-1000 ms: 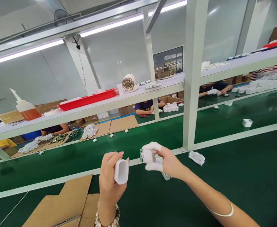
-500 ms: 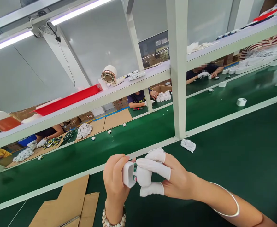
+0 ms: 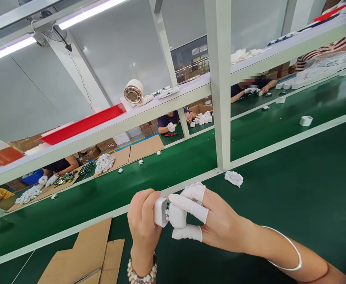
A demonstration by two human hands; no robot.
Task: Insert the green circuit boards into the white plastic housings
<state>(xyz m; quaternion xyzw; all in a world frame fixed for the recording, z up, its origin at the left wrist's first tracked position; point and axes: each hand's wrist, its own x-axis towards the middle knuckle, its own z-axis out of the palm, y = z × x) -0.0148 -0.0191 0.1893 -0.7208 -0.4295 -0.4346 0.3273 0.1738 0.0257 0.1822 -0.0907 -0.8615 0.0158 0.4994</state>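
Note:
My left hand (image 3: 143, 217) is closed around a hollow white plastic housing (image 3: 160, 212), its open end facing right. My right hand (image 3: 211, 217), with white finger cots on the fingers and thumb, grips a rounded white plastic part (image 3: 177, 216). A green circuit board (image 3: 167, 205) shows in the narrow space between the two white pieces. Whether the board sits inside the housing's mouth or just at its edge is hard to see. The fingertips of my left hand are partly hidden behind the housing.
Beyond the bench edge runs a green conveyor belt (image 3: 190, 154) carrying white housings (image 3: 306, 120) and small parts. A white upright post (image 3: 220, 98) stands ahead. Flattened cardboard (image 3: 81, 252) lies at left, a crumpled white cloth item (image 3: 233, 178) near the post. Co-workers sit across the belt.
The rounded part and board have come slightly closer to the housing, narrowing the gap. Parts on the belt have shifted right. A co-worker opposite has raised a gloved hand.

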